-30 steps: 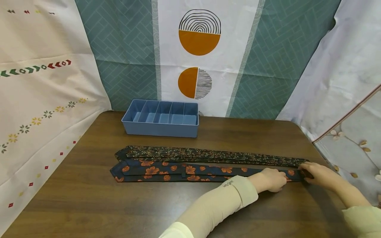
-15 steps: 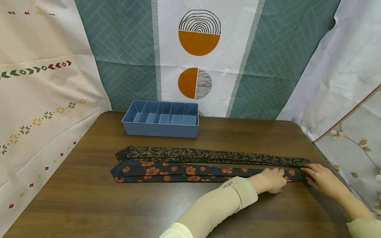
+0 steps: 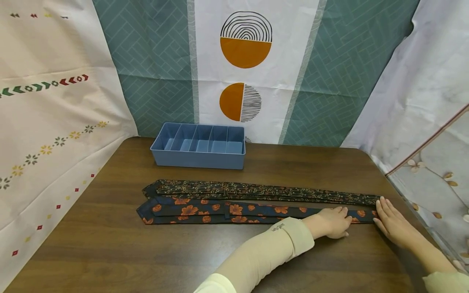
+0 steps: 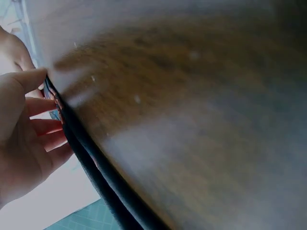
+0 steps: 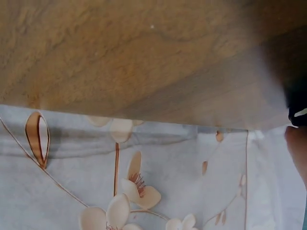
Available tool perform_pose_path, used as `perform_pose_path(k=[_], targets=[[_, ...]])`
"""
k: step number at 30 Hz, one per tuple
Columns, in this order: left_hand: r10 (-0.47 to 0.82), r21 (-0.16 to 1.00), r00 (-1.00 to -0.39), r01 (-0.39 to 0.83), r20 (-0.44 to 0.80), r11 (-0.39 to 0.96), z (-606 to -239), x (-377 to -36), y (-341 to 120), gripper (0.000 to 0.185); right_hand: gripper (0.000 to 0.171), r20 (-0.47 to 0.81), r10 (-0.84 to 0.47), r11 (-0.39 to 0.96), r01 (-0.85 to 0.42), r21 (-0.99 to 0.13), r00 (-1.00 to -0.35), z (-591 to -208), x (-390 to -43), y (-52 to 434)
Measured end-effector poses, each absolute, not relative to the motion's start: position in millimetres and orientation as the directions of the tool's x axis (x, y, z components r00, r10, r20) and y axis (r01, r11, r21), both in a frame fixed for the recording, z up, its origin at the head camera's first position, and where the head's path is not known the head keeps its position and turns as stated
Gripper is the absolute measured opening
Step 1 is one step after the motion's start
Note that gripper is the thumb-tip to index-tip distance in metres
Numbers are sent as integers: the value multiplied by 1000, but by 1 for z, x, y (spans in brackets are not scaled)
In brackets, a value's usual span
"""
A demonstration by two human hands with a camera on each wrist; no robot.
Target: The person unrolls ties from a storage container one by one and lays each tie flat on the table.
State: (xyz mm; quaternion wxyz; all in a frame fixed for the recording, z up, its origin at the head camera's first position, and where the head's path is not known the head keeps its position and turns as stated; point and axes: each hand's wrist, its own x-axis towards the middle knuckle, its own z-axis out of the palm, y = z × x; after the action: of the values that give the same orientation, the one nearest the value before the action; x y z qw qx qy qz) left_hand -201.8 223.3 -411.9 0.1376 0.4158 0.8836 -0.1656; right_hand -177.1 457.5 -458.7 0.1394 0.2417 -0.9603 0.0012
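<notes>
Two neckties lie lengthwise on the wooden table, folded in half. The nearer necktie [image 3: 282, 210] is dark navy with orange flowers; the farther necktie [image 3: 278, 191] is black with a small gold pattern. My left hand [image 3: 332, 223] rests on the floral necktie near its right end, fingers lightly bent. In the left wrist view its fingertips touch the dark folded edge [image 4: 91, 153]. At that necktie's right end is my right hand [image 3: 393, 224], fingers straight and together, their tips by the end of the gold-patterned one. Only a sliver of this hand [image 5: 298, 148] shows in the right wrist view.
Behind the neckties stands a blue box [image 3: 199, 159] with several compartments. The table [image 3: 176, 256] ends close beyond my right hand, beside a floral cloth [image 3: 439, 171]. Patterned cloths hang at the back and left.
My right hand's bent fingers have straightened and come together at the floral necktie's end. The left hand's fingers have flattened slightly. Both neckties lie almost as before.
</notes>
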Motion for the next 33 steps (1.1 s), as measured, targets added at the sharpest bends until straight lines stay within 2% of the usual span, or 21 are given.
perform_pose_path(k=[3,6,16,24,33], targets=[[685,-184,-617,780,-388,598,-412,-202,223,57,65,171,-366,924,-379,-49,-915,-461,-175,455],[682,-182,-617,779,-393,600,-412,-202,223,58,69,116,-317,937,-330,-118,-941,-463,-174,454],[684,-192,-605,789,-408,584,-411,-203,219,61,65,116,-321,901,-341,-267,-940,-469,-175,456],[706,-193,-563,821,-430,537,-410,-206,211,61,67,52,-280,907,-282,-313,-959,-467,-177,453],[701,-184,-559,822,-444,539,-407,-205,208,64,70,2,-253,911,-239,-337,-967,-466,-177,453]])
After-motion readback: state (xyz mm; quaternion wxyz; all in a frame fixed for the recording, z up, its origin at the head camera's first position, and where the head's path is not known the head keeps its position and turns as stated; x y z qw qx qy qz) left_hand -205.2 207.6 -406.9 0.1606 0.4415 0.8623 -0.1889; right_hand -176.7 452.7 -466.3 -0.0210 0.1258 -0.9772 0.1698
